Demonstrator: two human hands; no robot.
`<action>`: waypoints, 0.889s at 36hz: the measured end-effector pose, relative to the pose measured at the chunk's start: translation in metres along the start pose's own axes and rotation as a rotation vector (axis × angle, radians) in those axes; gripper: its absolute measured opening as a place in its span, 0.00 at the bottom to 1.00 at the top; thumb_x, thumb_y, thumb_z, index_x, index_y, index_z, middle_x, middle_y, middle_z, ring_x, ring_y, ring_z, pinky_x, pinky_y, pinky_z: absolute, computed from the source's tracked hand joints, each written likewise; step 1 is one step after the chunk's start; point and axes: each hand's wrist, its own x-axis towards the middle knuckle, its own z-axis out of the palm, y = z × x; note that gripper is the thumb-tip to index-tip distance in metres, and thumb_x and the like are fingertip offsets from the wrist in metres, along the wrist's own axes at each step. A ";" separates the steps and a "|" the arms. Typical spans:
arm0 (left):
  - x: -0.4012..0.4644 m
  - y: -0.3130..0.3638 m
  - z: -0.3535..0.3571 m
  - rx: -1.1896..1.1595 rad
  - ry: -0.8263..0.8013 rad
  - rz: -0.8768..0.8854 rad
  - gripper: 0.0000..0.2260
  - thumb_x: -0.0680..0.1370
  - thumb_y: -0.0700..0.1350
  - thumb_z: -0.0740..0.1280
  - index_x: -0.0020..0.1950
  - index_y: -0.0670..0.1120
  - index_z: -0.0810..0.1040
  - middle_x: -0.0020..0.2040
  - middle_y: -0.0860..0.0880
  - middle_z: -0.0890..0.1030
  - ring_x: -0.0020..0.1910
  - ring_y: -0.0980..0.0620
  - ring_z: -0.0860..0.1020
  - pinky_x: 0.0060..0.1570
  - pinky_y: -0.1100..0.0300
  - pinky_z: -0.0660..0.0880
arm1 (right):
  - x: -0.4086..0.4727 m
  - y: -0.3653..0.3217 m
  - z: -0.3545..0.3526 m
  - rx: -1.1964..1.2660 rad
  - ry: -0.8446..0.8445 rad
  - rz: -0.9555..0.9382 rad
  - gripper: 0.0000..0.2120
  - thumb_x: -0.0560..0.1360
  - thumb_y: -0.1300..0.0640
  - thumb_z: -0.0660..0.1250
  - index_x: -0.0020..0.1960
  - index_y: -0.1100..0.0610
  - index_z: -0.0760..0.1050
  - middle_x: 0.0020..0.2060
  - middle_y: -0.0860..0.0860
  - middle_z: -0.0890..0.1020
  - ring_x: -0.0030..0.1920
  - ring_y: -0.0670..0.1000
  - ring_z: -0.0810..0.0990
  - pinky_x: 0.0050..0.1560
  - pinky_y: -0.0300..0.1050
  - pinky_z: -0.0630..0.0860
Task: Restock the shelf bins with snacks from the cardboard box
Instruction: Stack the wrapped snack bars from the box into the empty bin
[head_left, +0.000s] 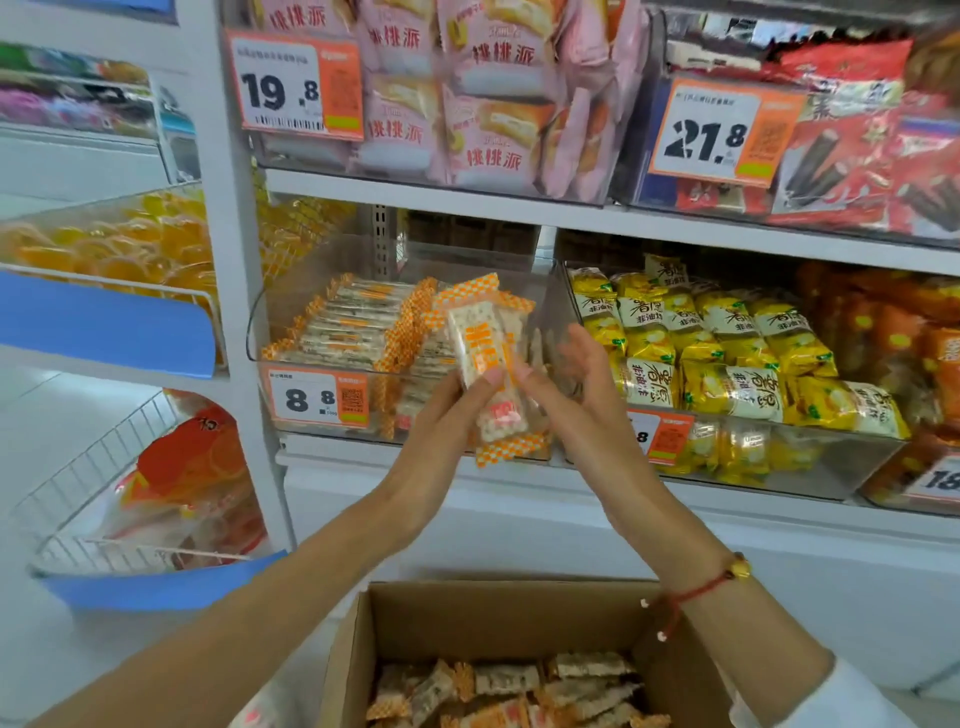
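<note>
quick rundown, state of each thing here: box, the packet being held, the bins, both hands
cardboard box: open, packets still inside
orange-checked snack packet: held upright in front of the shelf, not yet in a bin
clear bin with 8.8 tag: partly filled, rows of matching packets
yellow-packet bin: well stocked
left hand: grips the packet
right hand: fingers straight, fingertips touching the packet

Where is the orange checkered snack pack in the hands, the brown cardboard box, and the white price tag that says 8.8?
Orange checkered snack pack (488, 364), head view, its clear middle.
Brown cardboard box (498, 616), head view, inner back wall.
White 8.8 price tag (306, 399), head view, the printed digits.
</note>
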 end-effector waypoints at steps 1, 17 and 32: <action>0.003 0.002 -0.005 -0.018 0.025 -0.007 0.21 0.77 0.62 0.63 0.67 0.55 0.73 0.62 0.54 0.79 0.60 0.56 0.78 0.58 0.57 0.74 | 0.005 -0.004 0.001 0.032 -0.088 0.036 0.33 0.76 0.49 0.66 0.76 0.48 0.54 0.67 0.44 0.67 0.65 0.43 0.70 0.61 0.38 0.70; 0.035 0.034 -0.068 -0.012 0.145 -0.027 0.42 0.55 0.76 0.69 0.65 0.57 0.75 0.65 0.56 0.77 0.63 0.56 0.74 0.66 0.52 0.67 | 0.073 -0.014 0.023 -0.063 -0.394 0.016 0.34 0.68 0.49 0.74 0.71 0.42 0.65 0.61 0.48 0.78 0.62 0.45 0.76 0.57 0.38 0.75; 0.083 -0.002 -0.123 1.270 0.210 -0.012 0.21 0.83 0.51 0.49 0.77 0.53 0.57 0.78 0.50 0.56 0.77 0.50 0.52 0.73 0.53 0.50 | 0.216 0.019 0.051 -1.279 -0.509 -0.030 0.34 0.72 0.48 0.72 0.73 0.50 0.61 0.72 0.53 0.65 0.72 0.58 0.62 0.66 0.49 0.62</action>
